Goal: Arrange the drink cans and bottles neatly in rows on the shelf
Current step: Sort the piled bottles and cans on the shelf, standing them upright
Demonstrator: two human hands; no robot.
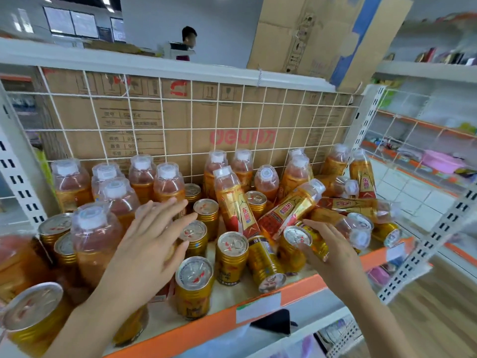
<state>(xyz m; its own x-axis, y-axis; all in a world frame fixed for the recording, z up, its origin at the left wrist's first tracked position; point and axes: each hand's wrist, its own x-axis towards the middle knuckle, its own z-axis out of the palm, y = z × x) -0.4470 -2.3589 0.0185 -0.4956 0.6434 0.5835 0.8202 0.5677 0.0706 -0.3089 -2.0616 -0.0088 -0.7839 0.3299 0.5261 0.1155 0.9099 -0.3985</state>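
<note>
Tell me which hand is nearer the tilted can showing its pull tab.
Right. The right hand grips the tilted can; the left hand hovers open to its left, over upright cans.

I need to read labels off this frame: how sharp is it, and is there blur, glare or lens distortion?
Head view: the wide-angle lens bows the shelf upright; the left hand and near-left bottle are motion-blurred; the leaning bottle has a legible label; the front can shows mild lid glare; the tilted can gripped by the right hand is soft; lighting even.

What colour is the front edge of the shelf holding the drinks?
The shelf edge is orange, head view.
</note>
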